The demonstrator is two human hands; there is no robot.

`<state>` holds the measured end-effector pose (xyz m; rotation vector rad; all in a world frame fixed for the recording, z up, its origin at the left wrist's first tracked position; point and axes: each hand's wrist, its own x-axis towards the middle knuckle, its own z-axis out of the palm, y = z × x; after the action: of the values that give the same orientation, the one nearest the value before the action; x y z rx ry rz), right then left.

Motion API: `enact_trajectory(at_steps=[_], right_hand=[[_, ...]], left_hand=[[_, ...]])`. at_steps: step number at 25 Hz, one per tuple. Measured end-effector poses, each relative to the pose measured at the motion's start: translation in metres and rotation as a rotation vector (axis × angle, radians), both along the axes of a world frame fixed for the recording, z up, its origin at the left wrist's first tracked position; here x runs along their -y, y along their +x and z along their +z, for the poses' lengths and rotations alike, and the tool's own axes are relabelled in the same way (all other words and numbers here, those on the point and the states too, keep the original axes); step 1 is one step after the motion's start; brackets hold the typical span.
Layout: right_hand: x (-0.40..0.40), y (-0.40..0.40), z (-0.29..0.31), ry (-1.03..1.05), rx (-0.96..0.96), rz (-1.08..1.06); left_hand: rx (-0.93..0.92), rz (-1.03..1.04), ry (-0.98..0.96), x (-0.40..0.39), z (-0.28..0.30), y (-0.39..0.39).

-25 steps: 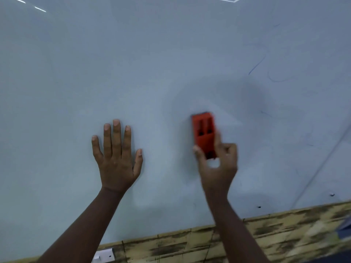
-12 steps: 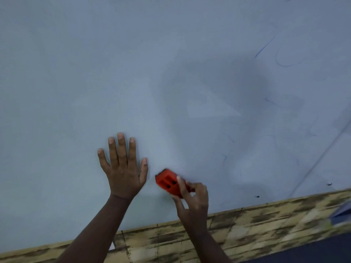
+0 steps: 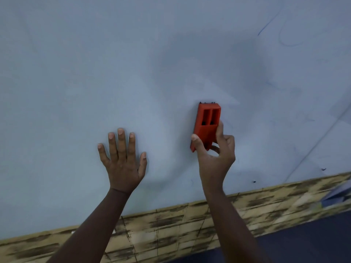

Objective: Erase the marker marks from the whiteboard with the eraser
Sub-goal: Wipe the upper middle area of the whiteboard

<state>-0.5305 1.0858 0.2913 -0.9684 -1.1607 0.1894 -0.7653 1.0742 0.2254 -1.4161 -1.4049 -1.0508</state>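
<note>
eraser: orange plastic block point(image 3: 206, 126), flat against the whiteboard point(image 3: 95, 73), standing roughly upright, right of centre, above the board's lower edge
right hand: right hand point(image 3: 214, 156) pinches the eraser's lower end, thumb on the left side, fingers curled round the right side
left hand: left hand point(image 3: 123, 158) lies flat on the board, fingers straight and slightly spread, holding nothing; well apart from the eraser, to its left
handling: looks like a light, rigid moulded shell with 2 open slots on the back; should not flex or crush. Smooth plastic could slip under a 2-sided pinch if pressed hard
grip point: judgement only, a hold nearer mid-body would spread pressure more evenly over the pad; the low pinch loads mainly the bottom end
marks left: faint blue stroke point(image 3: 266, 27) and a curved line point(image 3: 290, 42) upper right, well apart from the eraser; thin smudges on the right part of the board; 2 dark specks point(image 3: 254, 181) near the lower edge
progress: area round the eraser looks clean, upper right not yet wiped
hidden: pad face is against the board, only a dark fringe shows at the top edge; contact pressure cannot be told
cut off: board edges run out of frame on 3 sides
unclear: long diagonal line at right, mark or reflection, cannot tell; grey-blue object at far right edge, not identifiable
below board: worn yellowish panelled strip point(image 3: 171, 224)
</note>
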Motion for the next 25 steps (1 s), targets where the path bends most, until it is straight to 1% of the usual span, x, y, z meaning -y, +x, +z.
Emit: enact_trajectory(at_steps=[3, 6, 10, 13, 17, 19, 20, 22, 24, 25], right_hand=[[0.013, -0.013, -0.007, -0.068, -0.057, -0.031], [0.029, -0.032, -0.043, -0.176, -0.163, 0.046], [0.058, -0.06, -0.135, -0.544, -0.231, 0.158], [0.062, -0.063, -0.195, -0.744, -0.246, 0.086], [0.046, -0.059, -0.244, -0.986, -0.468, 0.064], [0.038, -0.053, -0.253, -1.101, -0.584, 0.1], [0.037, -0.051, -0.247, -1.119, -0.672, 0.141], [0.037, -0.046, -0.232, -1.103, -0.819, 0.211], [0.038, -0.046, -0.207, -1.026, -0.881, 0.239], [0.039, -0.048, -0.195, -0.973, -0.883, 0.243]], left_hand=[[-0.003, -0.018, -0.026, 0.003, -0.011, -0.002], [-0.024, -0.014, -0.055, 0.006, -0.023, -0.005], [-0.037, -0.008, -0.092, 0.012, -0.048, -0.007], [-0.087, 0.0, -0.147, 0.022, -0.069, -0.013], [-0.172, -0.026, -0.222, 0.037, -0.091, -0.031], [-0.226, -0.021, -0.244, 0.044, -0.095, -0.038], [-0.249, -0.016, -0.25, 0.047, -0.096, -0.04], [-0.272, -0.018, -0.279, 0.055, -0.099, -0.044], [-0.281, -0.028, -0.313, 0.063, -0.102, -0.047], [-0.28, -0.035, -0.325, 0.066, -0.103, -0.048]])
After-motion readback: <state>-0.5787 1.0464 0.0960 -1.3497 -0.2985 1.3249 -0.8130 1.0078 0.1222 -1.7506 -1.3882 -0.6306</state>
